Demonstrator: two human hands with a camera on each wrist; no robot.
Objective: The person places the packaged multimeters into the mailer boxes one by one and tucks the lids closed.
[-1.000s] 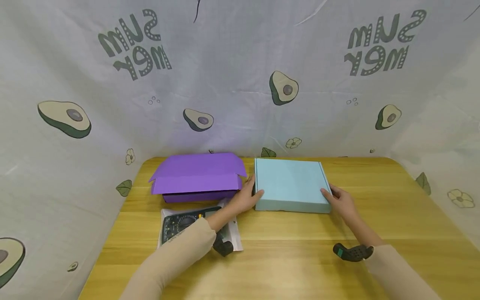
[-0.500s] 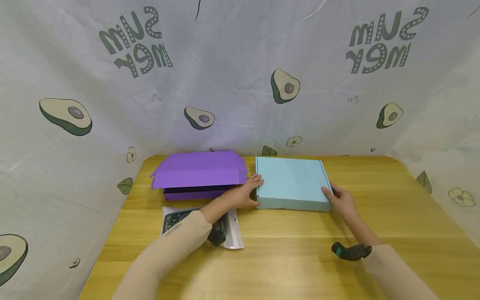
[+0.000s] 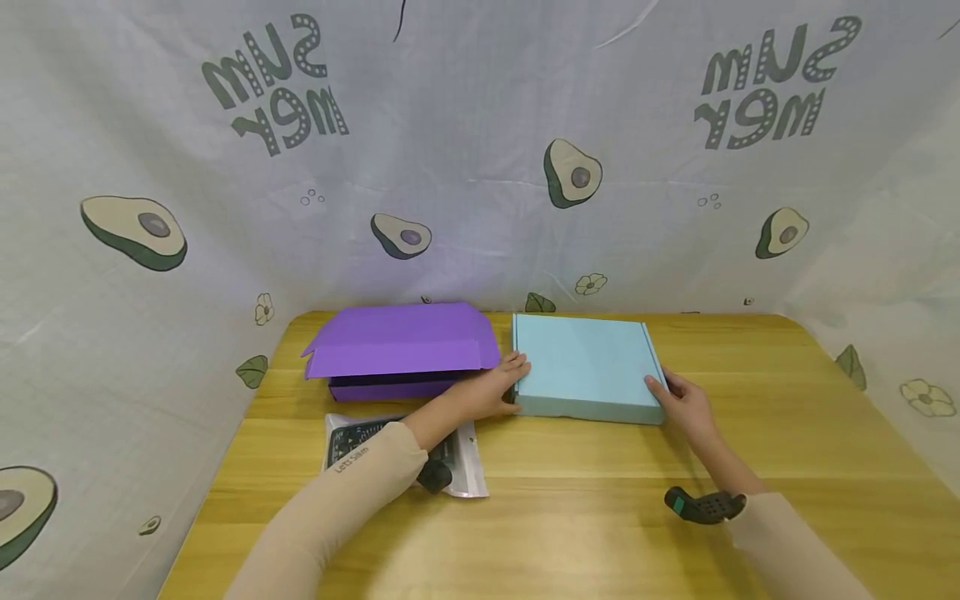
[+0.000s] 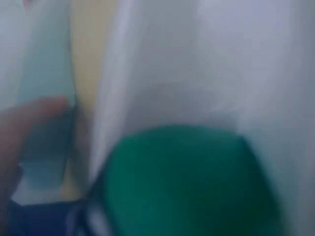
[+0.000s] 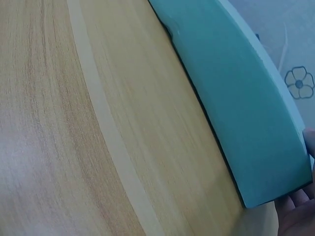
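A closed light blue cardboard box (image 3: 588, 358) lies flat near the back of the table. My left hand (image 3: 487, 392) holds its left front corner, fingers over the top edge and thumb low at the front. In the blurred left wrist view, one finger (image 4: 44, 110) touches the box. At the right front corner, my right hand (image 3: 686, 408) grips the box, thumb on top and the other fingers at the side. The right wrist view shows those fingers (image 5: 298, 211) reaching under the box's end.
Just left stands a purple box (image 3: 397, 342), its lid slightly raised at the front. Partly under my left forearm lies a clear bag (image 3: 468, 467) with a black multimeter (image 3: 356, 437) inside. A printed curtain (image 3: 480, 167) hangs behind the wooden table (image 3: 570, 533).
My left hand has turned on the corner: its fingers now lie on top and its thumb is lower. The purple lid's front edge sits a little higher. My right hand keeps its grip.
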